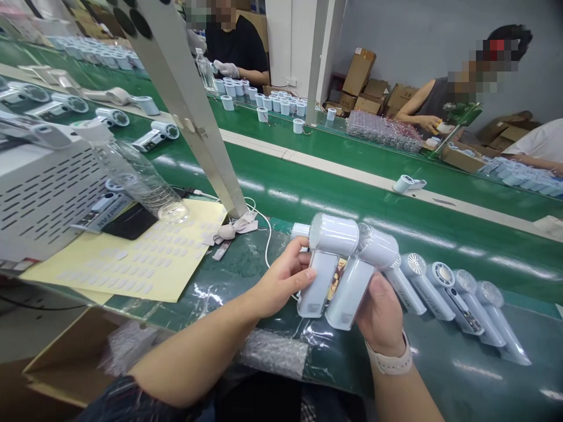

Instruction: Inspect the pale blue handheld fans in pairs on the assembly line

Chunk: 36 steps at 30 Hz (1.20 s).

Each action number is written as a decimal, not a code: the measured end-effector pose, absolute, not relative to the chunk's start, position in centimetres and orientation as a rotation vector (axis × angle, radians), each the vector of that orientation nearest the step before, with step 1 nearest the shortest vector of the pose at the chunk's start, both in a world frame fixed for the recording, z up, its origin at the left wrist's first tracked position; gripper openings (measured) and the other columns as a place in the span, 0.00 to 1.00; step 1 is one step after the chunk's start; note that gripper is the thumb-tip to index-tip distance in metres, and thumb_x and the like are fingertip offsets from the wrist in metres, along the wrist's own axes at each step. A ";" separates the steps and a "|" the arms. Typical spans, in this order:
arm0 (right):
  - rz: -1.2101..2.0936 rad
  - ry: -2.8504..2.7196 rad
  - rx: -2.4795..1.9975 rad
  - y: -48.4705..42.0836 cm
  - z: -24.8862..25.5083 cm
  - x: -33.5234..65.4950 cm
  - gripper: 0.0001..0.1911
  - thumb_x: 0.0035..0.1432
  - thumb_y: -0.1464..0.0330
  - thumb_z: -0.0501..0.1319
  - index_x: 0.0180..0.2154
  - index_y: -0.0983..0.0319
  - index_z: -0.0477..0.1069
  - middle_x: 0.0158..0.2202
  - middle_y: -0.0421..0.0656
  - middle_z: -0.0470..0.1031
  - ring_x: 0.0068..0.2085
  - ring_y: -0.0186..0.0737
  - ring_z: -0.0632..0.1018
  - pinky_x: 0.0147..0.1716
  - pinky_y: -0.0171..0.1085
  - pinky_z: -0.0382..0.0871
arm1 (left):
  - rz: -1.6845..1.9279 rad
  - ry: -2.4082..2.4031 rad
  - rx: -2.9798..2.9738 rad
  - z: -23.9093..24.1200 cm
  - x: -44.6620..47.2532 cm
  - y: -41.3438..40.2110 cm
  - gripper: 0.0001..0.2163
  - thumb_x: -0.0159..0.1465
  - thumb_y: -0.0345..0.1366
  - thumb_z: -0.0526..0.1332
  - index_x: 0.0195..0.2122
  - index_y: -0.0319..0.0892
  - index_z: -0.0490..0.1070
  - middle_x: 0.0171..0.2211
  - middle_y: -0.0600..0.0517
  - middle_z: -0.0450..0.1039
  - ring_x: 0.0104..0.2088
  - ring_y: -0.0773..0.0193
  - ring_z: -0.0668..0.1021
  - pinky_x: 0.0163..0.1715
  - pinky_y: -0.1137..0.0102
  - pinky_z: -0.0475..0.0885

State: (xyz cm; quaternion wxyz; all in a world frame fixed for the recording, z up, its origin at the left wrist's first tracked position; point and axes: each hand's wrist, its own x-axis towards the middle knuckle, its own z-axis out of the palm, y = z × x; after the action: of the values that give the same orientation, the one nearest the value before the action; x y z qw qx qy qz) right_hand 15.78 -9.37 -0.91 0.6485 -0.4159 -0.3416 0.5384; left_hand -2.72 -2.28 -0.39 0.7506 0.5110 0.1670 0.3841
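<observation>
My left hand (284, 281) is closed around the handle of a white handheld fan (325, 261), thumb pressed on its side. My right hand (380, 316) grips the handle of a second white fan (363, 275) right beside the first; both fans are held upright close together just above the green bench. A watch strap sits on my right wrist. To the right, a row of several more white fans (457, 299) lies on the bench surface.
A yellow sheet of small white stickers (145, 258) lies at left beside a clear plastic bottle (132, 173), a black phone and a white perforated box (39, 193). A slanted metal post (197, 111) rises ahead. Green conveyor belts (334, 202) carry fan parts; other people work across them.
</observation>
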 end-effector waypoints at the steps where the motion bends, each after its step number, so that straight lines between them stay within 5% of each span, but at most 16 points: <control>1: 1.244 -0.769 -0.931 -9.2 -0.9 15.7 0.17 0.64 0.50 0.61 0.45 0.54 0.77 0.41 0.46 0.81 0.41 0.54 0.81 0.41 0.53 0.78 | 0.844 0.355 1.097 -0.2 -2.6 -2.2 0.24 0.63 0.49 0.68 0.54 0.45 0.62 0.43 0.46 0.78 0.40 0.57 0.81 0.38 0.66 0.75; 6: 1.347 -0.722 -0.838 -8.6 -0.4 15.3 0.16 0.64 0.54 0.56 0.38 0.56 0.76 0.32 0.45 0.75 0.36 0.51 0.78 0.39 0.52 0.76 | 0.730 0.357 1.011 0.3 -2.2 -2.1 0.27 0.54 0.44 0.76 0.50 0.40 0.70 0.42 0.46 0.76 0.40 0.58 0.79 0.40 0.66 0.73; 11: 1.429 -0.734 -0.809 -8.6 -0.3 15.2 0.19 0.62 0.52 0.54 0.30 0.58 0.73 0.27 0.44 0.71 0.29 0.46 0.73 0.34 0.49 0.75 | 0.699 0.447 0.908 -0.4 -2.1 -1.9 0.20 0.57 0.42 0.73 0.45 0.39 0.71 0.34 0.50 0.74 0.32 0.64 0.76 0.35 0.68 0.70; 20: 1.314 -0.588 -0.733 -8.2 -0.2 15.6 0.13 0.57 0.56 0.64 0.39 0.57 0.75 0.32 0.42 0.75 0.31 0.43 0.76 0.23 0.38 0.70 | 0.803 0.527 0.829 -0.6 -2.0 -1.0 0.18 0.60 0.38 0.66 0.49 0.38 0.71 0.39 0.44 0.80 0.38 0.54 0.82 0.37 0.63 0.74; 30: 1.166 -0.521 -0.814 -8.2 -1.3 16.1 0.16 0.59 0.56 0.66 0.47 0.53 0.76 0.38 0.42 0.81 0.41 0.50 0.82 0.44 0.52 0.78 | 0.843 0.559 0.973 -0.7 -1.7 -0.9 0.25 0.53 0.45 0.75 0.47 0.38 0.72 0.38 0.44 0.82 0.38 0.56 0.83 0.38 0.67 0.75; 36: 1.086 -0.530 -0.879 -7.7 -1.4 15.9 0.19 0.62 0.59 0.64 0.54 0.51 0.72 0.42 0.41 0.81 0.41 0.46 0.81 0.43 0.49 0.78 | 0.854 0.541 1.002 -1.5 -1.5 -0.6 0.30 0.50 0.48 0.77 0.50 0.39 0.72 0.39 0.44 0.83 0.39 0.54 0.84 0.41 0.63 0.77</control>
State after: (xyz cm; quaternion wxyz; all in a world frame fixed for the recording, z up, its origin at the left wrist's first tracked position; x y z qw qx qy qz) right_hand 15.90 -7.74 -1.36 0.7335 -0.3997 -0.2411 0.4940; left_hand -1.52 -0.57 -1.54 0.7573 0.4596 0.2483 0.3918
